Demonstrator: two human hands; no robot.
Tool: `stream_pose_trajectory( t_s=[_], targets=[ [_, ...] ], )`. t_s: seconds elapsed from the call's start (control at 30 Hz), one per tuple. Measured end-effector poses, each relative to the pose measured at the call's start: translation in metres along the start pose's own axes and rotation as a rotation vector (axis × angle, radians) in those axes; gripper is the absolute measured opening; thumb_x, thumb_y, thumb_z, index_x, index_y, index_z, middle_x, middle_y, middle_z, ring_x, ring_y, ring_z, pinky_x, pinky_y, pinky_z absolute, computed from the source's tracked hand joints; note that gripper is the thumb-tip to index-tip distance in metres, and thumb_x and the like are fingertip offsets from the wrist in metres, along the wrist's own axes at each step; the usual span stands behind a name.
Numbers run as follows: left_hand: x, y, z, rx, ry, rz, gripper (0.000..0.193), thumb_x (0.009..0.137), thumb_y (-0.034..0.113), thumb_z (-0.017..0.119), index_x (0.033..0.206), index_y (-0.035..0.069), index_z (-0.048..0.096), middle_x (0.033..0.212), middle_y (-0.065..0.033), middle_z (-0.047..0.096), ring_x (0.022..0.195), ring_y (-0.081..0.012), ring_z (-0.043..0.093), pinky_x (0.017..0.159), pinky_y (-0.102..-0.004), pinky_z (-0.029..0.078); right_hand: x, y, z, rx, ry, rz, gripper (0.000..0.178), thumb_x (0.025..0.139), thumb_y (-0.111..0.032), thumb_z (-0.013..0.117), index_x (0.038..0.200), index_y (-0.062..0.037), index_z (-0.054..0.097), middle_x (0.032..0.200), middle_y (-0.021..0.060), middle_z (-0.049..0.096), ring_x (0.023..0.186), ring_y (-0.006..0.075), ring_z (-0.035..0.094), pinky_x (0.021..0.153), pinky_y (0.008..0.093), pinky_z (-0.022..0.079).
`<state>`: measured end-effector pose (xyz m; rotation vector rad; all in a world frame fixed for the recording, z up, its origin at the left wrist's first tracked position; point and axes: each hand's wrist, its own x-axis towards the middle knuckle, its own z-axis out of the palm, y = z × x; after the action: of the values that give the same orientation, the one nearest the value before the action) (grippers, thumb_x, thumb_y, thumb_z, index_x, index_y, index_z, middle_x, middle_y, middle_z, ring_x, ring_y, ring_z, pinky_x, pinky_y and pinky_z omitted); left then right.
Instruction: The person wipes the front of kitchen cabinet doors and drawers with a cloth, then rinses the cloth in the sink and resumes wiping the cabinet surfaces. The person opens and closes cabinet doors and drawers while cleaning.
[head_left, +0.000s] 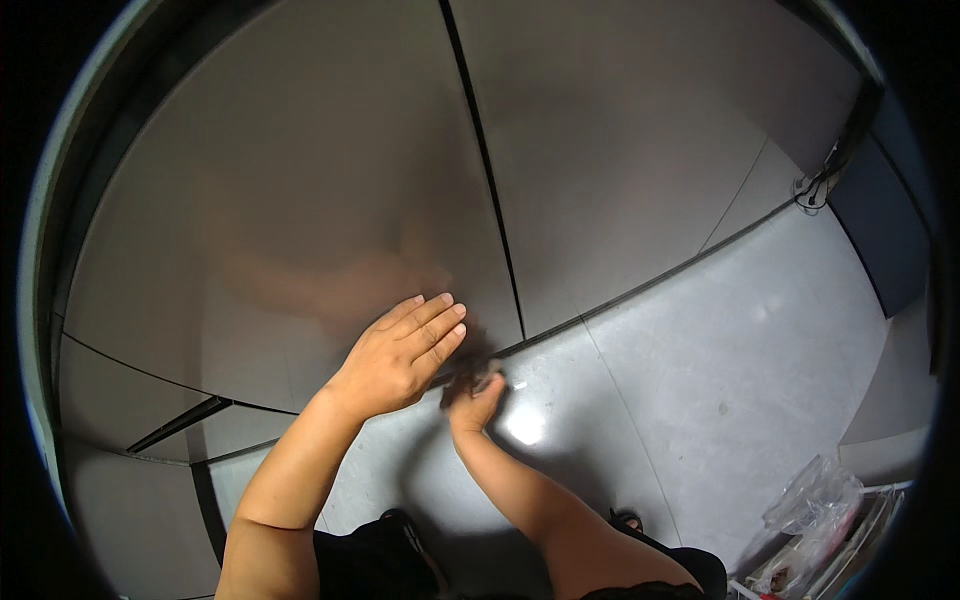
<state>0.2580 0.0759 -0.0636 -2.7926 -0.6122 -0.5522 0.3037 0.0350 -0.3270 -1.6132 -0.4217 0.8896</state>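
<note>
A large glossy brown-grey panel (300, 150) fills the upper part of the head view. My left hand (395, 360) lies flat against its lower part, or very close to it, with the fingers straight and side by side. Below and to the right, my right hand (478, 402) is closed round a small dark brown, crumpled-looking thing (460, 384) by the panel's bottom edge. Blur and the hand itself hide what kind of thing it is. The panel faintly mirrors my left arm.
A second panel (640, 130) stands right of a black vertical seam (485, 170). Shiny grey floor (640, 400) runs below. Black cables (815, 190) hang at the far right corner. A white-edged bin (825, 540) with clear plastic wrapping (815, 495) stands at the lower right.
</note>
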Motion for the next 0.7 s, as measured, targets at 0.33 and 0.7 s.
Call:
stream_pose_trajectory(
  t_s=[0.33, 0.7],
  targets=[
    [0.023, 0.0, -0.015, -0.028, 0.134, 0.036, 0.043, 0.072, -0.004, 0.067, 0.114, 0.001, 0.063, 0.115, -0.0156, 0.065, 0.104, -0.0339, 0.065, 0.083, -0.0424, 0.057, 0.056, 0.001, -0.015, 0.326, -0.006, 0.219, 0.029, 0.081, -0.005, 0.061, 0.109, 0.0012, 0.056, 0.099, 0.012, 0.064, 0.088, 0.0231, 0.065, 0.081, 0.0368, 0.054],
    [0.028, -0.012, -0.041, 0.017, 0.297, -0.044, 0.048, 0.065, -0.006, 0.067, 0.112, 0.003, 0.065, 0.107, -0.0135, 0.069, 0.085, -0.0281, 0.069, 0.068, -0.0345, 0.059, 0.046, -0.012, 0.008, -0.153, 0.138, -0.347, 0.05, 0.079, -0.022, 0.07, 0.118, -0.0004, 0.048, 0.114, 0.022, 0.054, 0.109, 0.037, 0.052, 0.096, 0.0446, 0.042]
  ],
)
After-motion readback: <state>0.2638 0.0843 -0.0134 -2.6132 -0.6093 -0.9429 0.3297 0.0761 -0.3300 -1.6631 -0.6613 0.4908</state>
